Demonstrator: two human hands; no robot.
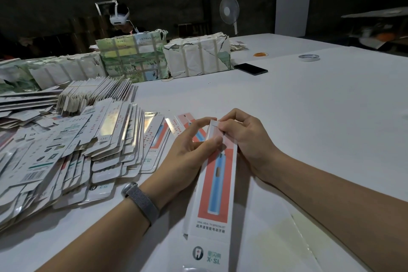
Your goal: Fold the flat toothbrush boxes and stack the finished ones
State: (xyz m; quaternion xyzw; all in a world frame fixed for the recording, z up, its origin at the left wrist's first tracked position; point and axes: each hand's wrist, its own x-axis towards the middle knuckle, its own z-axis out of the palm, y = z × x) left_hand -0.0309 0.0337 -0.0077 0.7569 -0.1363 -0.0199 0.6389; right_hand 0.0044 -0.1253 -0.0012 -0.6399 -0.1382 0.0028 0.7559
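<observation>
From the head camera, a long white cardboard toothbrush box printed with a red panel and a blue toothbrush [215,185] lies lengthwise on the white table [309,117], directly in front of the person, its far end raised between both hands. The left hand [187,152], with a grey mesh-strap watch [141,201] on its wrist, holds the left side of the box near its far end, thumb pressed on the printed face and index finger stretched toward the top edge. The right hand [245,139] curls over the box's far right corner, its fingertips pinching the small end flap. The two hands sit close together, both clamped on the same box.

Left of the box, a sprawling heap of flat unfolded white and silver box blanks [72,150] covers the table, touching a few red-printed blanks that lie just behind the left hand. Beyond the box, at the far side of the heap, stand paper-wrapped strapped bundles [165,55]. Beyond the box and to its right, a black phone [250,69] lies flat, with a roll of tape [308,57] further right and a small orange object [260,54] near it. A white standing fan [229,12] stands behind the table, and a person wearing a white headset [119,16] sits behind the bundles.
</observation>
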